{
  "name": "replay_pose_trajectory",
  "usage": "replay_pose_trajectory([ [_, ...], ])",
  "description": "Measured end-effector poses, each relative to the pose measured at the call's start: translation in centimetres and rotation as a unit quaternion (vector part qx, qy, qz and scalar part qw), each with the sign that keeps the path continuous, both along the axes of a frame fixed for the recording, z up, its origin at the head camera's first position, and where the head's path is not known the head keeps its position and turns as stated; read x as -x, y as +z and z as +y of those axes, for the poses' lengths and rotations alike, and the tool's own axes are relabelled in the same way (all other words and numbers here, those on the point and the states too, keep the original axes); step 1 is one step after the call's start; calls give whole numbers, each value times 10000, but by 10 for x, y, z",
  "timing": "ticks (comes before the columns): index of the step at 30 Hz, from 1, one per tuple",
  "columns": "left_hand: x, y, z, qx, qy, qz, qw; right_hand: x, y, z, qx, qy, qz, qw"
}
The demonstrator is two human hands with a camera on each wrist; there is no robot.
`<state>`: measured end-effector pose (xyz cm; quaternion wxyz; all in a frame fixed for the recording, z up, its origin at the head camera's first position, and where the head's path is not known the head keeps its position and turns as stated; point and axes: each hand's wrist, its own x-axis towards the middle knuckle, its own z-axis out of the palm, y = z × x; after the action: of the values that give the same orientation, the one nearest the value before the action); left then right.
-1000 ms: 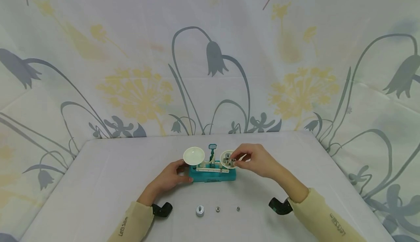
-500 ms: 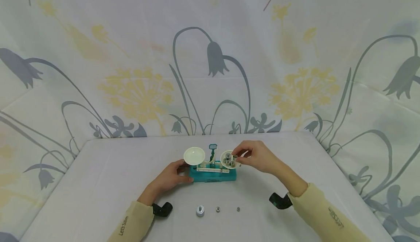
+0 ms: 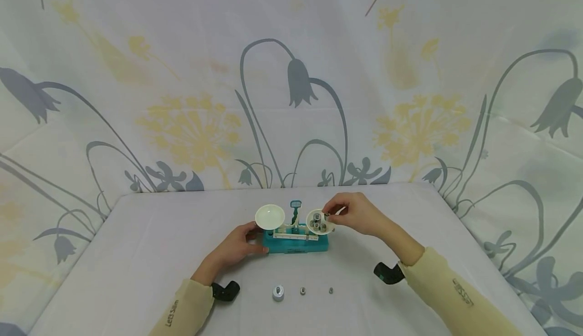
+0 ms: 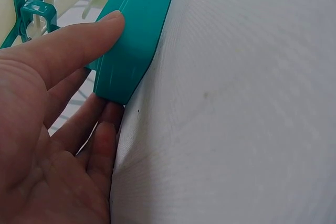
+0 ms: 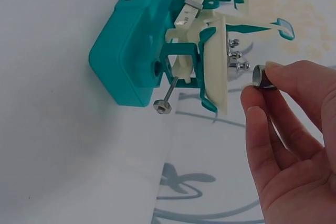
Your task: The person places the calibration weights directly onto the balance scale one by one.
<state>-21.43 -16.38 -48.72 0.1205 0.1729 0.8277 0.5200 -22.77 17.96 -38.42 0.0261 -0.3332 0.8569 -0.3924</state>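
Observation:
A teal balance scale [image 3: 296, 245] with two cream pans stands on the white table. My left hand [image 3: 234, 245] grips its left end, thumb [image 4: 107, 30] on the front of the base and fingers at the end and behind. Over the right pan [image 5: 214, 66], at its outer edge, my right hand [image 3: 360, 215] pinches a small metal weight [image 5: 262, 77] between thumb and fingers, apart from the pan. Several knobbed metal weights [image 5: 236, 54] sit in that pan. The left pan [image 3: 269, 217] holds nothing.
In front of the scale, a large metal weight [image 3: 278, 293], a smaller one [image 3: 302, 291] and a tiny one [image 3: 331, 290] stand in a row. A metal adjusting screw [image 5: 163, 106] sticks out from the scale's right end. A flower-patterned cloth [image 3: 291, 123] hangs behind the table.
My right hand has risen slightly out of the right pan with the pinched weight, toward the pan's outer edge. The left hand and the scale have stayed in place.

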Motion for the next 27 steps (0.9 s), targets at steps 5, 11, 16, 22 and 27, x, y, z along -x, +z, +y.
replay_pose_trajectory([
  [5, 0, -1, 0, -26, 6, 7, 10000, 4, -3, 0, -115, -33, -41, 9999],
  [11, 0, -1, 0, -30, 10, 1, 10000, 7, -5, -1, -311, -30, 7, 9995],
  [16, 0, -1, 0, -52, -25, 38, 10000, 8, -3, 0, -494, 49, 53, 9988],
  [22, 0, -1, 0, -98, -50, 47, 9999, 11, 1, -1, -693, 191, 140, 9973],
  [27, 0, 0, 0, -119, -43, 53, 9999, 11, 5, -3, -901, 264, 248, 9953],
])
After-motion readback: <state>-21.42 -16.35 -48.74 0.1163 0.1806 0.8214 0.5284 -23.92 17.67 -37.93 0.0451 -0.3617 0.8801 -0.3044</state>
